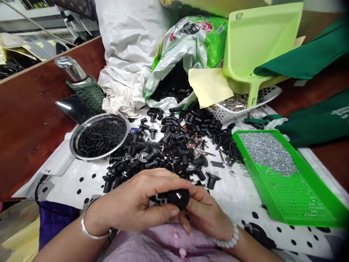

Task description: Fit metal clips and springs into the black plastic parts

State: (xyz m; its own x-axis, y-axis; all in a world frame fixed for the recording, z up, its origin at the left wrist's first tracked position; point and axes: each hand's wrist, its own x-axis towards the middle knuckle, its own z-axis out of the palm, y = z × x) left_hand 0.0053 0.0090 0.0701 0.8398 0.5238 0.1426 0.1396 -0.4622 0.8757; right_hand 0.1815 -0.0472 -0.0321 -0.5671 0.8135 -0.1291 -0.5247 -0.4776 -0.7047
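Note:
Close to my body, both hands meet around a round black plastic part (178,202) with a small shiny metal tab in its face. My left hand (136,198) is closed on it, thumb below and fingers above. On the other side, the fingers of my right hand (205,207) grip its edge; some of them are hidden. Just beyond lies a heap of black flanged plastic parts (152,153). Short black tubes (197,120) and small metal strips (195,143) are mixed in behind. Black ribbed pieces (225,143) lie to the right of these.
A steel bowl (72,143) of black ribbed pieces stands left. On the right, a green tray (308,203) holds small silvery pieces. Behind are an open bag (174,69) of black parts, a white basket (227,115) of metal pieces and a light-green dustpan (261,40).

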